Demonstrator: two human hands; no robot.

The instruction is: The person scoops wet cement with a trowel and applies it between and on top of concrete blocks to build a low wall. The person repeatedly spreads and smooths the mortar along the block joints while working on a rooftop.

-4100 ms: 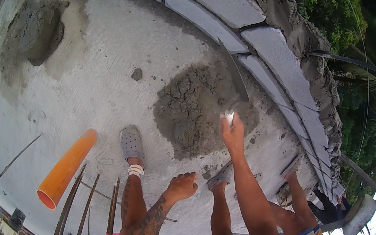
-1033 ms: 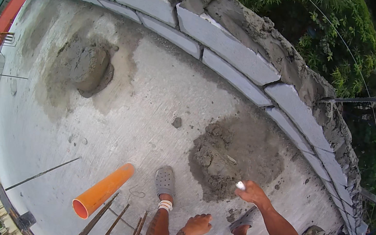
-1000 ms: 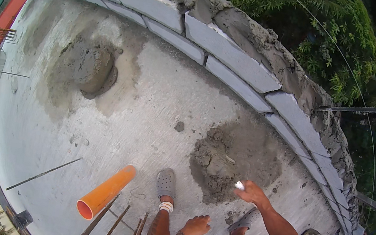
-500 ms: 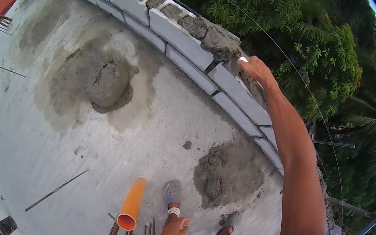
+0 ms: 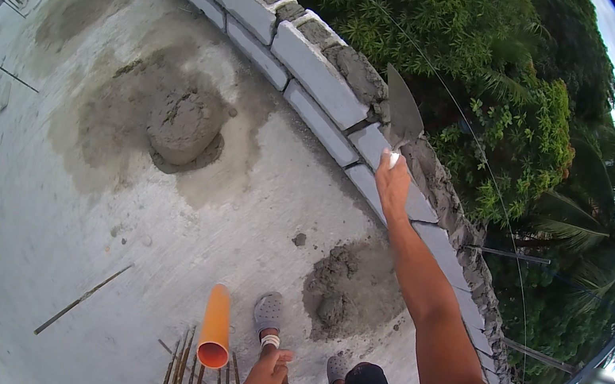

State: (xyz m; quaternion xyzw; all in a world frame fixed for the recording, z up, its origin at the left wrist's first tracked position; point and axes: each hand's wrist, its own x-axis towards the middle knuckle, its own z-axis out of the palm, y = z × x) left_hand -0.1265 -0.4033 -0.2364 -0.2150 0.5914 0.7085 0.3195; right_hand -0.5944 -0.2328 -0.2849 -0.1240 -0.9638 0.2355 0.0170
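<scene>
My right hand (image 5: 392, 183) is closed round the white handle of a trowel (image 5: 403, 109), reaching over the block wall. The trowel's flat pointed blade stands up beside the end of an upper concrete block (image 5: 318, 73). Wet mortar (image 5: 357, 74) fills that block's top near the blade. Below my hand runs a lower course of blocks (image 5: 405, 185), with rough mortar (image 5: 445, 183) along its outer side. My left hand (image 5: 263, 382) hangs low by my leg, loosely curled with fingers slightly apart and nothing visible in it.
A thick mortar mound (image 5: 185, 124) sits on the concrete floor (image 5: 151, 264), and a smaller heap (image 5: 341, 286) lies near my feet. An orange pipe (image 5: 217, 322) stands among rebar rods (image 5: 178, 373). A loose rod (image 5: 81, 299) lies left. Trees (image 5: 514, 104) and a wire are beyond the wall.
My right hand has drawn back toward me along the wall, and the trowel blade now shows upright. Mortar bulging at the upper block's end looks reduced. The whole view has shifted slightly.
</scene>
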